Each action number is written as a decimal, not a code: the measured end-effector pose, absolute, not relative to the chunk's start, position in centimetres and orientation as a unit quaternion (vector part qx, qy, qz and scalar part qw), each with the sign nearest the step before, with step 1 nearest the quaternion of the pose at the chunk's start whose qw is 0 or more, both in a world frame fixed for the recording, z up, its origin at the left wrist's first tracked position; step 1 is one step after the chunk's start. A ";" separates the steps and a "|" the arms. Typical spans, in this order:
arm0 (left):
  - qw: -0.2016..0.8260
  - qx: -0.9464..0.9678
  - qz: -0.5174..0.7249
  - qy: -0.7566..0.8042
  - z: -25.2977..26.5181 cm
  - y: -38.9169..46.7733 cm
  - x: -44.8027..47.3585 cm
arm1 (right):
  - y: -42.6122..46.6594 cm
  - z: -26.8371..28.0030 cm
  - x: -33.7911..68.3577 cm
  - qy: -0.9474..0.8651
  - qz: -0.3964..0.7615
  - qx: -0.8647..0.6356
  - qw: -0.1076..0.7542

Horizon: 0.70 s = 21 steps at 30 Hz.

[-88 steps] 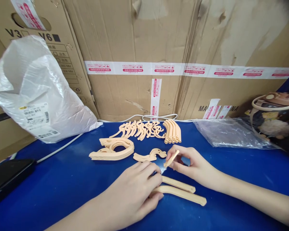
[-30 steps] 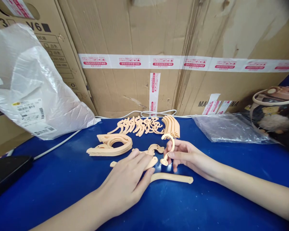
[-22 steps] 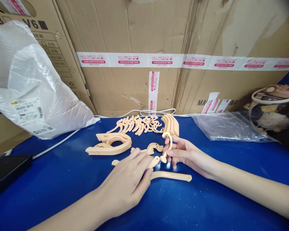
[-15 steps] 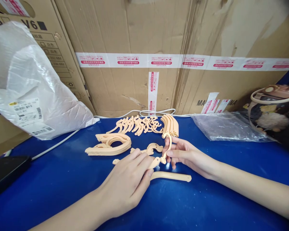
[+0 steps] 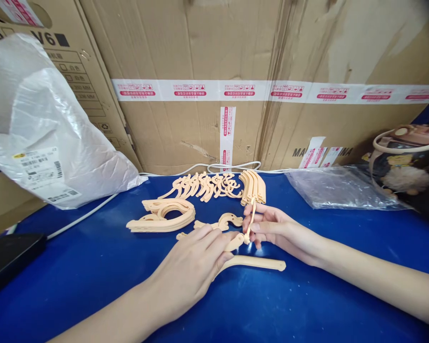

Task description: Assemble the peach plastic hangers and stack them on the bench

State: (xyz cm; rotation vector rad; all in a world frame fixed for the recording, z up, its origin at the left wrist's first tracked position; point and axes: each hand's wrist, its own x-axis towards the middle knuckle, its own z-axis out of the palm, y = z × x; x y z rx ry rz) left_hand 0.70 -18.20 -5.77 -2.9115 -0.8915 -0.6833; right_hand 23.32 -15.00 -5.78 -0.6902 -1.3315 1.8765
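Note:
My right hand [image 5: 271, 227] pinches a beige hanger hook [image 5: 253, 216], held upright with its lower end at the tip of a beige hanger middle piece [image 5: 235, 243]. That piece is gripped under the closed fingers of my left hand [image 5: 194, 262], which hides most of it. A curved hanger arm [image 5: 257, 262] lies just in front, its left end beneath my left hand. Right behind my fingers rests another beige piece with a curved neck [image 5: 230, 220]. A stack of folded hangers [image 5: 160, 224] sits to the left.
Loose hooks and small pieces [image 5: 203, 185] lie in a row at the back, beside several stacked hanger arms [image 5: 253, 186]. A white plastic bag [image 5: 53, 128] stands left, a clear plastic sheet [image 5: 328, 190] right. Cardboard boxes [image 5: 193, 128] wall off the back. A black device [image 5: 14, 257] sits left.
The hook has turned in my right fingers, so its curve now shows nearly edge-on. My left hand has shifted the middle piece slightly right, against the hook's lower end.

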 end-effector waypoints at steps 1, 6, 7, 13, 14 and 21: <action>0.018 -0.933 -0.221 -0.284 -5.8 -18.2 0.7 | -15.0 -5.8 23.3 -0.512 0.731 -0.268 0.363; 0.041 -0.931 -0.232 -0.279 -5.9 -18.2 0.7 | -14.9 -5.8 23.3 -0.509 0.727 -0.285 0.363; 0.049 -0.931 -0.235 -0.276 -6.0 -18.2 0.7 | -14.9 -5.9 23.3 -0.510 0.725 -0.288 0.362; 0.098 -0.934 -0.235 -0.253 -6.2 -18.1 0.8 | -15.0 -5.9 23.3 -0.519 0.718 -0.302 0.352; 0.101 -0.934 -0.231 -0.251 -6.2 -18.1 0.8 | -15.0 -5.9 23.3 -0.524 0.714 -0.304 0.351; 0.108 -0.933 -0.233 -0.253 -6.3 -18.2 0.7 | -15.3 -5.8 23.1 -0.541 0.691 -0.311 0.366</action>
